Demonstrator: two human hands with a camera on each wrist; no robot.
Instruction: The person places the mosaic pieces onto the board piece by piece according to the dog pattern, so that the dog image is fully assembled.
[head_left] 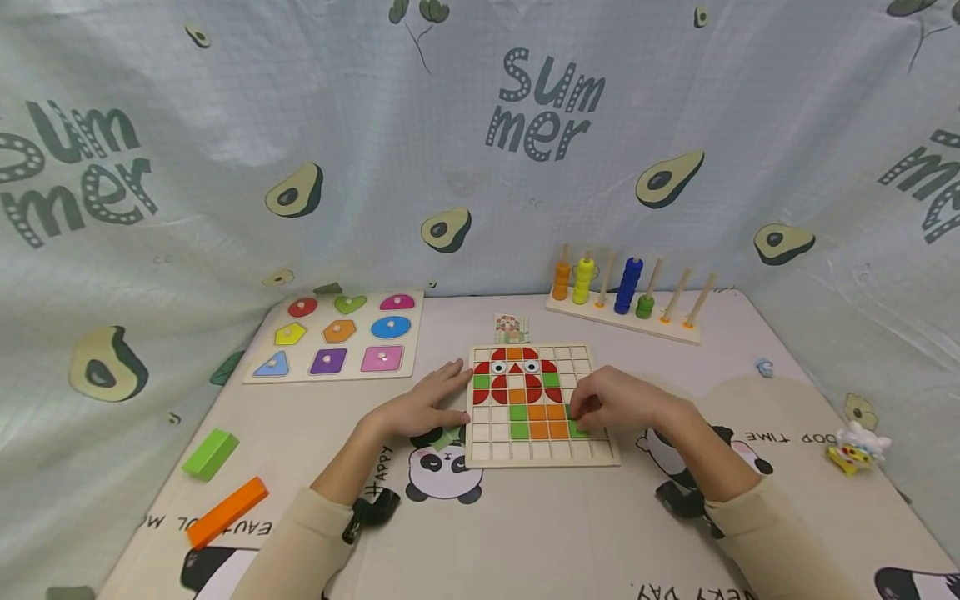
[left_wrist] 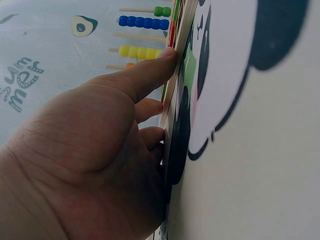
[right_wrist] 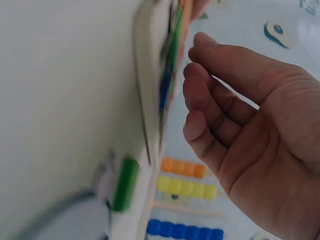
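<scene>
A wooden grid board point(head_left: 495, 457) lies on the table with red, orange and green tiles forming an owl-like picture. My left hand point(head_left: 423, 404) rests at the board's left side, fingers stretched. The thumb touches the board's edge in the left wrist view, where the left hand point(left_wrist: 110, 135) shows its palm. Over the board's right part is my right hand point(head_left: 618, 398), bent fingers partly covering a green tile point(head_left: 576, 430). In the right wrist view, the right hand point(right_wrist: 250, 115) has loosely bent fingers with a gap at the thumb and nothing visible between them.
Behind the board lies a small picture card point(head_left: 512, 328). A shape puzzle point(head_left: 360, 333) sits back left, a bead stacker point(head_left: 622, 319) back right. Green point(head_left: 211, 455) and orange point(head_left: 227, 512) blocks lie at the left, a small toy figure point(head_left: 857, 447) at the right.
</scene>
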